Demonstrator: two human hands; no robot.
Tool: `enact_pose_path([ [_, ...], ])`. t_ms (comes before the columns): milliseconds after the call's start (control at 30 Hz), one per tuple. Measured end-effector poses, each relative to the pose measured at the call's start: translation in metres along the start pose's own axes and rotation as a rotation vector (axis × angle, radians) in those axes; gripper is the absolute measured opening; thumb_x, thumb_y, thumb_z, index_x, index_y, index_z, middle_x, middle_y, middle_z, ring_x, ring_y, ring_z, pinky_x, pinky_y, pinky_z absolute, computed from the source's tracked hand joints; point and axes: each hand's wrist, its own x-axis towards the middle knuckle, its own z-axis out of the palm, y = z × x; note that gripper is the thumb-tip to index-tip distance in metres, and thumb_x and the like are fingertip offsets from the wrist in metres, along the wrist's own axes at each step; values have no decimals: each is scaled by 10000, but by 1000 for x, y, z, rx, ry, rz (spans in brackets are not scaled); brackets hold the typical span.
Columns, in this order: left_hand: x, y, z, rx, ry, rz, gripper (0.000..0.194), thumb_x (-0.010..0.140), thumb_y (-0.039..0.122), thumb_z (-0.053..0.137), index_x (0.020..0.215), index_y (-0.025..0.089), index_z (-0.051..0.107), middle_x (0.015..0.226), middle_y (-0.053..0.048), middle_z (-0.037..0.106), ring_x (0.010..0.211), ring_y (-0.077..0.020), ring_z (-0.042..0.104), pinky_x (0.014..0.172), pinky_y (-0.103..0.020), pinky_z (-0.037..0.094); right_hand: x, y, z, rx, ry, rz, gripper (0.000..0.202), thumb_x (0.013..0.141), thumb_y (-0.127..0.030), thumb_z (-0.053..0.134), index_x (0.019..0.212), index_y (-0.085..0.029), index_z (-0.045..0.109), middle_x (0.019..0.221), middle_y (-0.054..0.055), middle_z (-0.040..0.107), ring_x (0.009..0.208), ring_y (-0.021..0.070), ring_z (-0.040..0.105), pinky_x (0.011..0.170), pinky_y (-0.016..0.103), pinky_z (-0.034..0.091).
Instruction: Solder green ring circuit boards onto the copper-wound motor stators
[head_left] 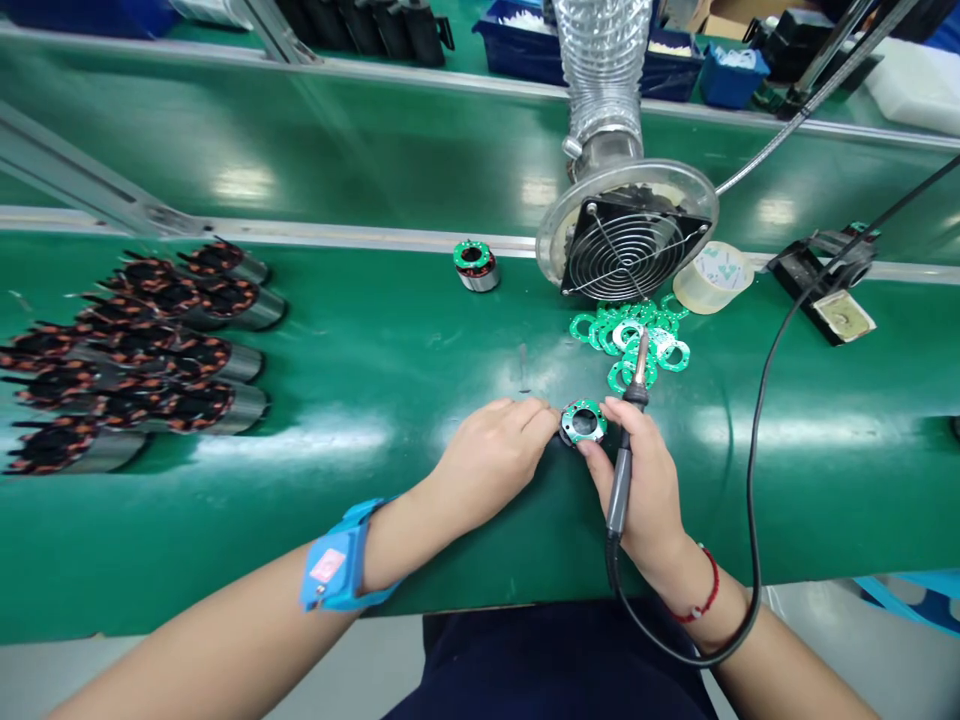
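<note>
A motor stator with a green ring-shaped circuit board on top is between my hands at the bench's middle. My left hand, with a blue wrist strap, is closed with its fingertips at the stator's left side. In my right hand is a soldering iron, its tip pointing away over the loose boards. The thumb and index finger of that hand also touch the stator's right side. Just beyond lies a pile of loose green ring boards.
Several stators stand grouped at the left. Another stator with a board sits at the back, left of the fume extractor fan. A tape roll and a soldering iron stand are at right. The iron's black cable loops over my right forearm.
</note>
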Motion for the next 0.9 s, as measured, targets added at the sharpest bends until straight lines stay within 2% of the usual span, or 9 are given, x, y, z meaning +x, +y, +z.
enact_pose_path([
  [100, 5, 1, -2, -99, -63, -109, 274, 977, 111, 397, 792, 156, 594, 677, -28, 616, 615, -182, 605, 600, -292, 485, 0, -2, 1, -15, 6, -1, 318, 975, -329, 533, 1267, -205, 515, 1048, 108, 698, 963, 246, 683, 822, 418, 580],
  [200, 10, 7, -7, -202, -183, -234, 206, 955, 115, 451, 809, 153, 591, 712, -30, 631, 656, -183, 634, 598, -278, 494, 0, -3, 2, -13, 0, -6, 310, 980, -317, 522, 1266, -197, 519, 1043, 110, 695, 958, 246, 676, 813, 411, 577],
  [267, 12, 15, -11, -162, -265, -293, 171, 938, 105, 469, 822, 148, 588, 732, -42, 640, 652, -199, 639, 582, -296, 496, -1, -4, 2, -3, -7, 4, 311, 986, -313, 508, 1274, -197, 518, 1043, 108, 691, 942, 242, 675, 803, 406, 576],
  [400, 8, 37, -15, 65, -316, -241, 134, 886, 67, 487, 841, 131, 597, 773, -91, 644, 680, -257, 635, 603, -369, 515, -2, -5, 3, -6, -15, 29, 311, 992, -325, 485, 1275, -206, 535, 1020, 103, 689, 905, 238, 674, 772, 401, 576],
  [500, 1, 45, -13, 102, -267, -179, 160, 880, 140, 560, 1016, 69, 604, 949, -165, 681, 831, -301, 662, 687, -413, 541, -2, -3, 4, -14, -15, 49, 313, 981, -334, 502, 1266, -211, 543, 1004, 100, 695, 875, 239, 681, 754, 404, 584],
  [633, 4, 32, -6, 48, -175, -246, 556, 854, 298, 688, 1291, 24, 481, 1291, -266, 587, 1125, -371, 610, 889, -480, 520, 0, 4, 1, 97, -25, 83, 357, 954, -304, 551, 1298, -221, 505, 1107, 104, 709, 981, 231, 705, 829, 401, 603],
  [700, 11, 22, -2, -65, -195, -226, 648, 849, 340, 711, 1371, 82, 426, 1371, -232, 547, 1205, -347, 573, 951, -463, 502, 0, 8, -2, 141, -4, 93, 381, 950, -290, 555, 1318, -222, 487, 1166, 112, 703, 1047, 228, 702, 877, 403, 601],
  [800, 22, 7, 3, -202, -305, -140, 521, 880, 354, 688, 1326, 173, 490, 1230, -126, 640, 1113, -276, 612, 922, -410, 519, 0, 13, -7, 137, 72, 57, 363, 939, -280, 567, 1293, -217, 517, 1183, 123, 701, 1072, 237, 699, 884, 415, 602],
  [900, 31, -17, 5, -83, -234, -297, 439, 877, 342, 689, 1256, 167, 553, 1255, -152, 605, 1107, -295, 590, 941, -461, 512, -1, 16, -12, 132, 127, 41, 321, 938, -281, 559, 1250, -208, 549, 1151, 118, 718, 1025, 235, 716, 847, 413, 615],
])
